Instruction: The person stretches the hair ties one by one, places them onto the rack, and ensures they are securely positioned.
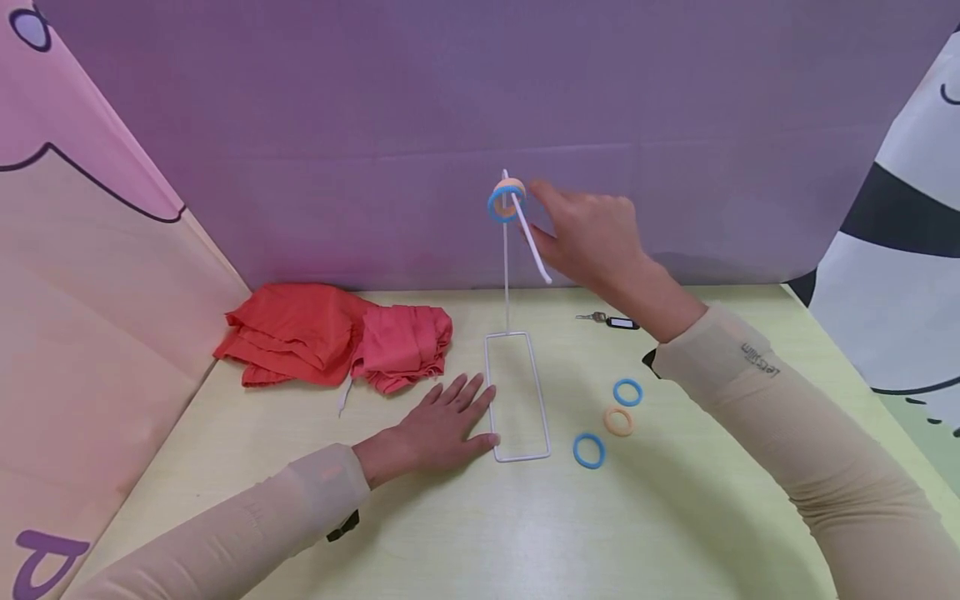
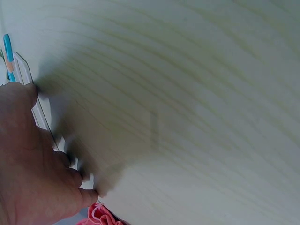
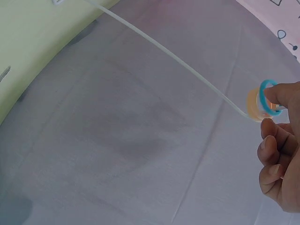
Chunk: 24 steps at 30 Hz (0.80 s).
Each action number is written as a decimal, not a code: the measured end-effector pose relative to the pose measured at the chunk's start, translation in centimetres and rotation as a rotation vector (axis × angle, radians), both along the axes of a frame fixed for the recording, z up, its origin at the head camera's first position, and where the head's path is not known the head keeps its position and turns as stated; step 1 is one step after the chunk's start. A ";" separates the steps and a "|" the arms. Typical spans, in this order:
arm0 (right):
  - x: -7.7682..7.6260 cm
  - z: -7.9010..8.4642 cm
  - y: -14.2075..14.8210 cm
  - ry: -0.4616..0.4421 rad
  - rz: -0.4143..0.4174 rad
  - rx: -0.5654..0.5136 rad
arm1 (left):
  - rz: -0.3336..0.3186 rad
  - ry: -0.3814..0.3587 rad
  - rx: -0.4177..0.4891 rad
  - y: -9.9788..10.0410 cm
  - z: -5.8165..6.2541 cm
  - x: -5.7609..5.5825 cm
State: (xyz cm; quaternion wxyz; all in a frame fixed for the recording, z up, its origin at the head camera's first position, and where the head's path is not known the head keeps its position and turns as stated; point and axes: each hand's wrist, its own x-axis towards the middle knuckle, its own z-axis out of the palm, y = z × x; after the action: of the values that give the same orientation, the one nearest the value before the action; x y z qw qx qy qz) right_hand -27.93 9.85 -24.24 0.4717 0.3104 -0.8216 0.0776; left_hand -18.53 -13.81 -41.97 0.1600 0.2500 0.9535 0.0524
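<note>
A white wire stand [image 1: 517, 458] has a rectangular base on the table, a tall thin post and a slanting top arm [image 1: 534, 246]. Around that arm hang a blue ring [image 1: 492, 212] and peach ring material [image 1: 510, 182] behind it. My right hand [image 1: 600, 237] is raised at the top, thumb and index finger at the blue ring; the right wrist view has a fingertip overlapping the ring [image 3: 262, 89], with the other fingers curled below. Spread flat on the table, my left hand [image 1: 442, 425] touches the base's left side with its fingertips and thumb.
Two blue rings [image 1: 588, 464] and a peach ring [image 1: 609, 422] lie right of the base. A key [image 1: 596, 317] with a black tag [image 1: 622, 323] rests farther back. Folded red cloth [image 1: 300, 333] and pinkish-red cloth [image 1: 405, 342] lie at the left. A purple backdrop [image 1: 375, 125] rises behind the table.
</note>
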 end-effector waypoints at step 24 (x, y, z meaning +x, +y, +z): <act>7.3 -5.4 10.5 -0.769 -0.110 0.191 | 0.008 0.006 0.000 0.2 0.4 0.2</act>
State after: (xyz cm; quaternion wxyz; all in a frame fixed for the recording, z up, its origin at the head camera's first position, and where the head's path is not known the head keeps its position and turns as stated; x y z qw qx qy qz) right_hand -20.64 20.30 -29.66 0.1025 0.2566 -0.9572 0.0859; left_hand -18.36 -13.65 -41.60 0.1567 0.2465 0.9550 0.0522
